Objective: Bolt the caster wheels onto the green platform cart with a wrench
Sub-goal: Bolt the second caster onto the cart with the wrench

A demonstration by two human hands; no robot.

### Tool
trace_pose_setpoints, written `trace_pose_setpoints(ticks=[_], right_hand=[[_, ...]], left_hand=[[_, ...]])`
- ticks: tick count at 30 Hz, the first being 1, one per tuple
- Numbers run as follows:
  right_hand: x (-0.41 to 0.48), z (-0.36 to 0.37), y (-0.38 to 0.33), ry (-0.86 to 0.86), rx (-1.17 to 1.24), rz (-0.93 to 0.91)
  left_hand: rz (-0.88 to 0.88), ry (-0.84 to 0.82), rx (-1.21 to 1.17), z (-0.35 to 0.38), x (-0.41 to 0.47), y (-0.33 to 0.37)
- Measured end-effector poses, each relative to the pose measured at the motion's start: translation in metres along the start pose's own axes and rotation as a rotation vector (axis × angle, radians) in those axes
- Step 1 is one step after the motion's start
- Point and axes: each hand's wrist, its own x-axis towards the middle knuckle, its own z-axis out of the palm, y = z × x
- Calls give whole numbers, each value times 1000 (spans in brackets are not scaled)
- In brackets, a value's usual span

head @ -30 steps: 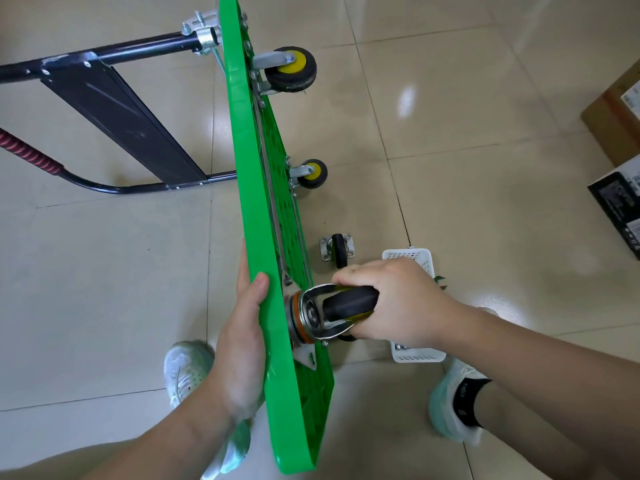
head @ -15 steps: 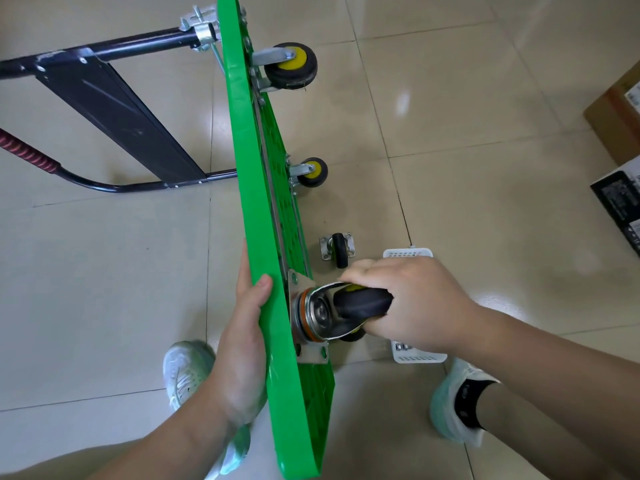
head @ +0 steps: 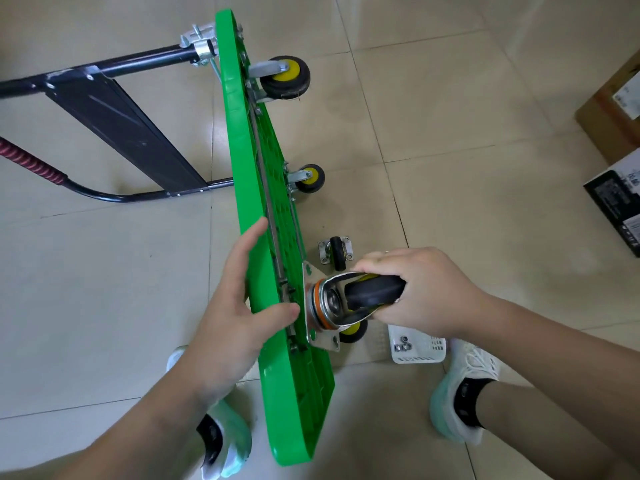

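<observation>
Now my right hand (head: 426,292) grips the caster (head: 372,294) against the underside of the green platform cart (head: 239,150).
It stands on edge on the floor (head: 450,98); my left hand (head: 239,306), outstretched, steadies its deck; a loose caster (head: 336,252) lies nearby.

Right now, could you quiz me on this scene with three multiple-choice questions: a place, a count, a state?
1. Where is the loose wheel? A on the floor beside the cart; B on a chair; C on a shelf.
2. How many mounted wheels at the cart's far end? A one; B two; C four.
3. The right hand is: A gripping a wheel against the cart; B flat and empty; C turning a wrench.
A: it lies there, unattached. B: two yellow-hubbed ones, the second nearer, stick out there. A: fingers curl round the tyre.
</observation>
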Motion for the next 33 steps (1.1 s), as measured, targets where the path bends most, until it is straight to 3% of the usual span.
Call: trace_pose_setpoints(ticks=[10,17,21,33], right_hand=[[-3,11,-1,11,60,37],[0,0,-3,51,108,1],[2,-4,-6,55,197,44],[3,5,-17,-178,341,209]], left_hand=[[-47,-32,98,4,-3,8],[-37,-200,476,-12,3,20],[-40,-217,572,-15,7,20],[-6,-227,544,-15,3,19]])
